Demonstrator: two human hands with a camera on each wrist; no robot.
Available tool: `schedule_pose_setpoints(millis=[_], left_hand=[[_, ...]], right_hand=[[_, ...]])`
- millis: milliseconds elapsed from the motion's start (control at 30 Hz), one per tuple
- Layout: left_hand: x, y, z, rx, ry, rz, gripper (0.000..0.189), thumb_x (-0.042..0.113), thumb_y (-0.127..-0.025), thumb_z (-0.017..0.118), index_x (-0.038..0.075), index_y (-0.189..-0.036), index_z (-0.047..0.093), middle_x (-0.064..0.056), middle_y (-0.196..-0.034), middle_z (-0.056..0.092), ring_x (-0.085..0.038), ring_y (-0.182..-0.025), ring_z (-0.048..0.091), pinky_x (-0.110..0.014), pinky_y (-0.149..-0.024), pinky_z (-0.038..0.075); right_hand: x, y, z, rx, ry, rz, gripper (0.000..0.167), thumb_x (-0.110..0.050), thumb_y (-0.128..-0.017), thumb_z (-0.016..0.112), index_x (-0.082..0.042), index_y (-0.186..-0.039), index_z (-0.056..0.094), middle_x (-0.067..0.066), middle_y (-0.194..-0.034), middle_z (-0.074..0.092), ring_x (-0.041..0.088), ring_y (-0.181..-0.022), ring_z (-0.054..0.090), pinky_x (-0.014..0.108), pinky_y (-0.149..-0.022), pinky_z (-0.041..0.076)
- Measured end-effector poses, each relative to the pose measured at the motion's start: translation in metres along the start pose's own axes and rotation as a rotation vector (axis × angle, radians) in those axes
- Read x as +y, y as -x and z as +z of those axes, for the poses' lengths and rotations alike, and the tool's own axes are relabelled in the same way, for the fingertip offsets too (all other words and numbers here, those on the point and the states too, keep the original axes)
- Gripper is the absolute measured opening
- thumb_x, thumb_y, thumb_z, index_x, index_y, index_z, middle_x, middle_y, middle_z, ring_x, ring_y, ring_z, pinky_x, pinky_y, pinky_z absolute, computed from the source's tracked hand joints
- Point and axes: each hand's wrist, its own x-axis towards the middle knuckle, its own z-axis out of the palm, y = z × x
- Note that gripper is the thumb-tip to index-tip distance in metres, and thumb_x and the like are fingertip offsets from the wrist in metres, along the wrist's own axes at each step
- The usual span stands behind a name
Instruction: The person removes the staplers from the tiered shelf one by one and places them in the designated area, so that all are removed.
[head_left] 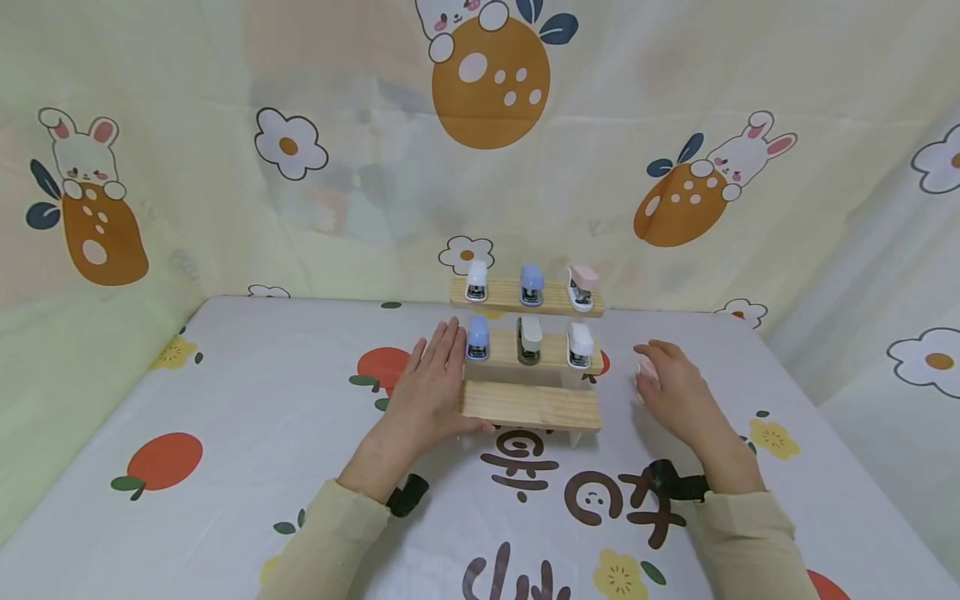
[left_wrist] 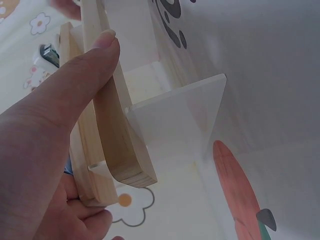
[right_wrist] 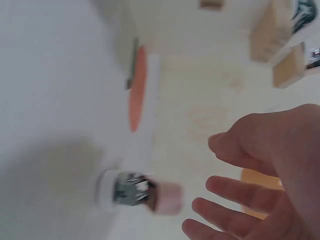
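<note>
A three-step wooden rack (head_left: 532, 405) on translucent supports stands on the table. My left hand (head_left: 431, 383) lies along its left side, fingers straight, with the thumb across the front edge of the lowest board (left_wrist: 117, 132). To the right of the rack, my right hand (head_left: 675, 392) hovers with loosely bent fingers beside a small pink and white stapler (right_wrist: 132, 190). In the right wrist view a gap separates the fingers (right_wrist: 227, 212) from that stapler, which stands on the table. In the head view the hand partly hides it.
The top step carries a white stapler (head_left: 476, 281), a blue one (head_left: 532, 285) and a pink one (head_left: 582, 287). On the middle step are a blue stapler (head_left: 477, 337), a grey-white one (head_left: 529, 340) and a white one (head_left: 579, 344). A patterned curtain (head_left: 360, 217) hangs behind the table.
</note>
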Motion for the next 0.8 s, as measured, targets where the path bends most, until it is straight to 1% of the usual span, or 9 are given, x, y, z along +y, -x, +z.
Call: schedule_pose_setpoints(millis=[200, 367, 500, 733, 800], left_hand=[[-0.001, 0.0, 0.0, -0.006, 0.007, -0.001, 0.136, 0.065, -0.062, 0.085, 0.001, -0.158, 0.013, -0.013, -0.167, 0.011, -0.027, -0.156, 0.008, -0.045, -0.127, 0.012], [-0.001, 0.001, -0.001, 0.0, -0.005, 0.008, 0.136, 0.065, -0.062, 0.085, 0.0, -0.158, 0.014, -0.014, -0.167, 0.011, -0.028, -0.156, 0.009, -0.045, -0.127, 0.012], [-0.001, 0.003, -0.001, 0.017, -0.007, 0.02, 0.135, 0.065, -0.062, 0.085, -0.001, -0.157, 0.016, -0.016, -0.166, 0.014, -0.029, -0.155, 0.011, -0.046, -0.127, 0.013], [-0.001, 0.003, -0.001, 0.024, 0.004, 0.028, 0.134, 0.064, -0.062, 0.085, -0.002, -0.157, 0.016, -0.016, -0.166, 0.014, -0.029, -0.155, 0.012, -0.046, -0.126, 0.014], [-0.001, 0.003, -0.001, 0.023, 0.002, 0.028, 0.134, 0.064, -0.062, 0.085, -0.002, -0.157, 0.016, -0.016, -0.166, 0.014, -0.029, -0.155, 0.012, -0.046, -0.126, 0.014]], right_hand=[[-0.016, 0.003, -0.01, 0.061, -0.046, -0.007, 0.041, -0.008, -0.097, 0.056, 0.002, -0.136, 0.051, 0.031, -0.146, 0.04, 0.05, -0.133, 0.04, 0.067, -0.104, 0.04], [-0.029, 0.008, -0.016, 0.114, -0.07, -0.056, 0.04, -0.006, -0.096, 0.058, 0.0, -0.135, 0.053, 0.027, -0.144, 0.044, 0.047, -0.131, 0.042, 0.067, -0.103, 0.041], [-0.039, 0.012, -0.017, 0.185, -0.095, -0.125, 0.038, -0.003, -0.095, 0.059, 0.0, -0.132, 0.056, 0.026, -0.14, 0.048, 0.045, -0.129, 0.046, 0.066, -0.102, 0.042], [-0.061, 0.014, -0.009, 0.34, -0.104, -0.293, 0.031, -0.002, -0.092, 0.064, 0.004, -0.123, 0.061, 0.023, -0.128, 0.057, 0.04, -0.117, 0.056, 0.058, -0.092, 0.052], [-0.067, 0.015, -0.007, 0.366, -0.107, -0.327, 0.03, -0.002, -0.091, 0.065, 0.005, -0.121, 0.061, 0.023, -0.126, 0.057, 0.04, -0.116, 0.057, 0.057, -0.094, 0.052]])
